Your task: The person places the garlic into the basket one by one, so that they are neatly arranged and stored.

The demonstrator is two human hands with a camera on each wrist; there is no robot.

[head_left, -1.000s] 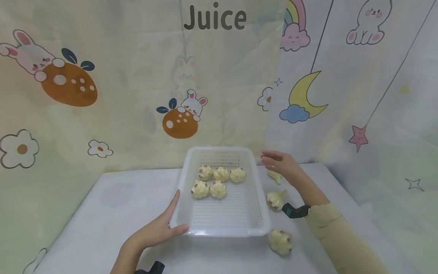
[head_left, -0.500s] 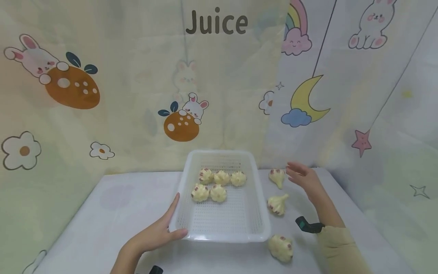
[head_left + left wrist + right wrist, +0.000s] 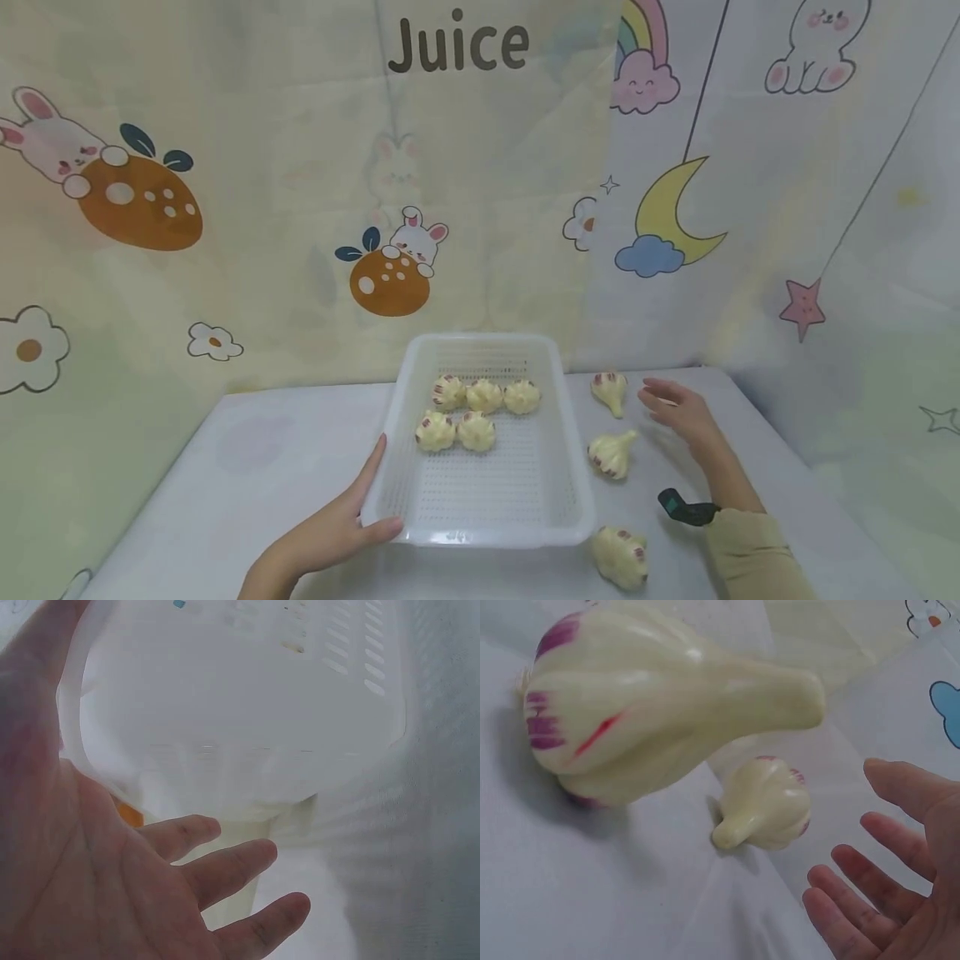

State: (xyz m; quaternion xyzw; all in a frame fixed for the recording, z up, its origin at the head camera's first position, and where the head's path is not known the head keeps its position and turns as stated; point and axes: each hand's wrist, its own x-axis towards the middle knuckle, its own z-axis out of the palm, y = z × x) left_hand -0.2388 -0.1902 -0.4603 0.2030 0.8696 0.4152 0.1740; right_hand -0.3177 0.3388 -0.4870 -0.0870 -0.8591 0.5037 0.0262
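Observation:
A white perforated basket (image 3: 480,512) stands mid-table with several garlic bulbs (image 3: 484,396) inside, toward its far and left part. My left hand (image 3: 333,521) lies at its near left corner, thumb on the near rim and index finger along the left side. Its other fingers (image 3: 225,874) extend loosely in the left wrist view, apart from the wall. To the basket's right, my right hand (image 3: 682,412) hovers with relaxed fingers and holds nothing. Nearest it are a far garlic bulb (image 3: 610,392) and a middle garlic bulb (image 3: 612,455); one garlic bulb fills much of the right wrist view (image 3: 652,705).
Another garlic bulb (image 3: 620,557) lies by the basket's near right corner. A white cloth covers the table (image 3: 292,425). Behind it hangs a printed curtain (image 3: 300,233) with cartoon rabbits and a moon.
My right hand has moved right, away from the basket's far right corner, uncovering the far and middle garlic bulbs. My left hand stays at the basket. The head view has shifted slightly.

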